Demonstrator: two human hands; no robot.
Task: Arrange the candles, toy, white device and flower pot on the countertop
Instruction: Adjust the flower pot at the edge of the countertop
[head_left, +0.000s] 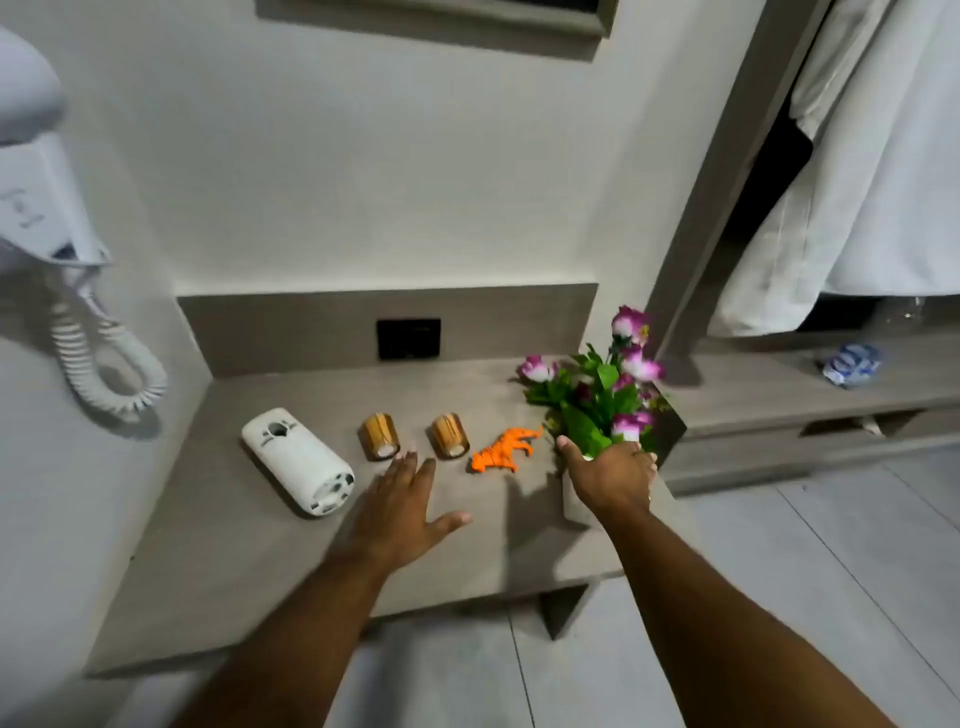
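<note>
Countertop (260, 571) fills the centre of the head view, and a row runs across it: white device (298, 460) lying on its side at centre left, two candles (381, 436) (450, 435) tipped over beside it, orange toy (500, 449) next. Right hand (613, 475) wraps the flower pot (574, 506) under the blooms, right of centre. Left hand (402, 506) hovers flat and wide open just below the candles. Looks early to me: nothing stands upright yet.
</note>
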